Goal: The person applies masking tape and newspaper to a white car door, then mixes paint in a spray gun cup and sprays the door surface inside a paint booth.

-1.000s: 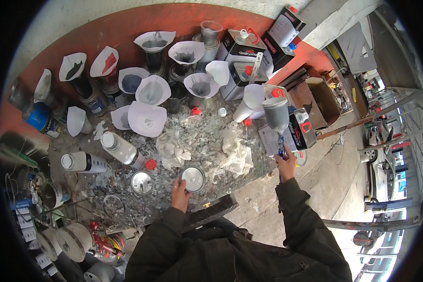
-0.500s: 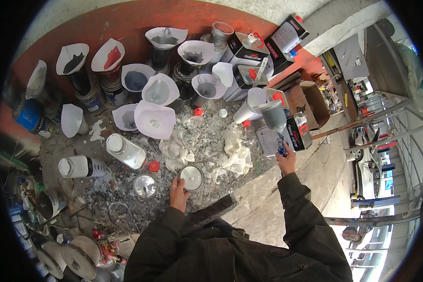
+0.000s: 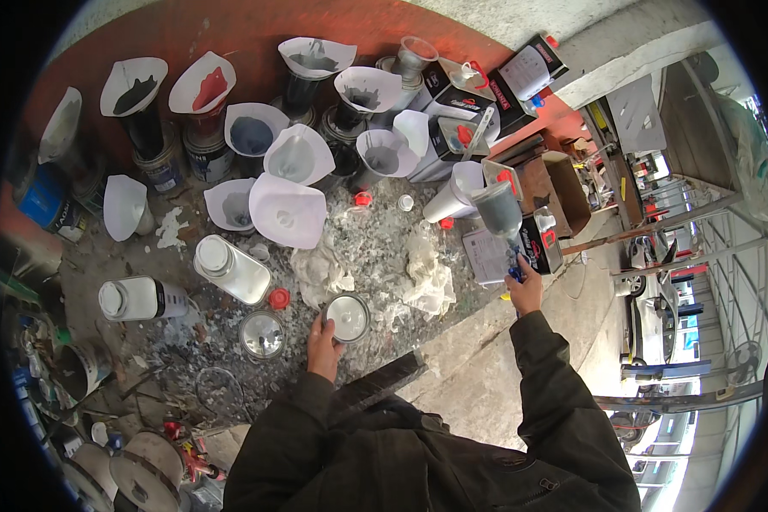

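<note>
My left hand [image 3: 322,348] grips the side of a small round tin [image 3: 348,318] with a metal rim and a whitish top or filling. The tin is at the near edge of the littered workbench [image 3: 384,247]. Out to the right, my right hand [image 3: 525,286] is closed around a paint spray gun [image 3: 515,271], held upright. A translucent cup [image 3: 497,210] with grey liquid sits on top of the gun. Left of the tin lies a shiny round lid or tin [image 3: 262,334]. A red cap [image 3: 279,298] and a white bottle [image 3: 232,270] are just beyond it.
Paint cups with paper strainers [image 3: 288,210] crowd the back of the bench. Black rectangular cans [image 3: 452,141] stand at the back right. Crumpled paper [image 3: 431,269] lies mid-bench. A dark bar [image 3: 382,381] juts along the near edge. Concrete floor [image 3: 572,320] stretches to the right.
The view has shifted slightly. Both hands keep their holds on the tin and the spray gun, with little other visible movement.
</note>
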The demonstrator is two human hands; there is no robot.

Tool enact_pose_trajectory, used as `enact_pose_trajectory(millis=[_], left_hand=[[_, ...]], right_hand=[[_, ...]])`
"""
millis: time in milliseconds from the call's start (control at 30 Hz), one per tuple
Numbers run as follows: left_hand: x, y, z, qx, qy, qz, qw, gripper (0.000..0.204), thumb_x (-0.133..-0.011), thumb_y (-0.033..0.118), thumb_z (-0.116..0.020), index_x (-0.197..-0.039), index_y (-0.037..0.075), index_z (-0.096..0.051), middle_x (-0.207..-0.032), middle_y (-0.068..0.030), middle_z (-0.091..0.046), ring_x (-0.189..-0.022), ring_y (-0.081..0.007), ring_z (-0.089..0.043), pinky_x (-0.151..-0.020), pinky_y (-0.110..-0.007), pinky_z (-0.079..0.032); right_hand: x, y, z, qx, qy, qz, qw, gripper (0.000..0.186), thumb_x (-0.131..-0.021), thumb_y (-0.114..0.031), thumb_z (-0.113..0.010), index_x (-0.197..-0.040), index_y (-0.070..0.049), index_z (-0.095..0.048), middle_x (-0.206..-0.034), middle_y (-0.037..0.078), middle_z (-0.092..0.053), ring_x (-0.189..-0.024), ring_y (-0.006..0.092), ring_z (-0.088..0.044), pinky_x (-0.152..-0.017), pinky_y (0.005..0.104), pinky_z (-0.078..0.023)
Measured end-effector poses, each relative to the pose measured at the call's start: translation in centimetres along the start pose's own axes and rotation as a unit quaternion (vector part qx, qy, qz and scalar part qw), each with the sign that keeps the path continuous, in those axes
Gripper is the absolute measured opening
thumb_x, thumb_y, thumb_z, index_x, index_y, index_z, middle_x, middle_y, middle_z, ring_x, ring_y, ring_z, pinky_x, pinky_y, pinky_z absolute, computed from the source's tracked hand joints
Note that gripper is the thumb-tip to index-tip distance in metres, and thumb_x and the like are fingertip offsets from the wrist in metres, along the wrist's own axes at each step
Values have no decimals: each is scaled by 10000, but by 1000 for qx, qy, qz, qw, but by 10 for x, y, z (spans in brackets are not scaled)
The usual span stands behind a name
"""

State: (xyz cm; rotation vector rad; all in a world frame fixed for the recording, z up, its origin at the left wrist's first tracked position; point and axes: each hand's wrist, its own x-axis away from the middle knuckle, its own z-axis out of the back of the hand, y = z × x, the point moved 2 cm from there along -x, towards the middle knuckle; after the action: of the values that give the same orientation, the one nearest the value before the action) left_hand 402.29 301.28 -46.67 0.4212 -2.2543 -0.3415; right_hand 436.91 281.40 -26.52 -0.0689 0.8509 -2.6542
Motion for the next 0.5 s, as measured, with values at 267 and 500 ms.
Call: enact_pose_trajectory(millis=[267,500], left_hand=[[-3,-3,1,7,1,-1,1000,416,-1037,202,-462,-1440,118,-402,-1284,-29,-570,-1083,-143,-589,-872,-344,-469],[-1,-3,2,-1,-9,-9,1000,423,-1034,194,-462,-1445,117,-397,-1309,-35,-557,-1113,-154,-578,-897,-355,-463]], right_hand=[[-7,-4,8,72,1,12,997,595,-727,-32,-716,-1310,-35,-597,-996,146,-708,-851,170,-672,-785,299,-507],[-11,-11,17,122,11,48,991,586,-731,-55,-713,-1306,-66,-603,-1061,202,-698,-961,295,-687,-852,351,-509]])
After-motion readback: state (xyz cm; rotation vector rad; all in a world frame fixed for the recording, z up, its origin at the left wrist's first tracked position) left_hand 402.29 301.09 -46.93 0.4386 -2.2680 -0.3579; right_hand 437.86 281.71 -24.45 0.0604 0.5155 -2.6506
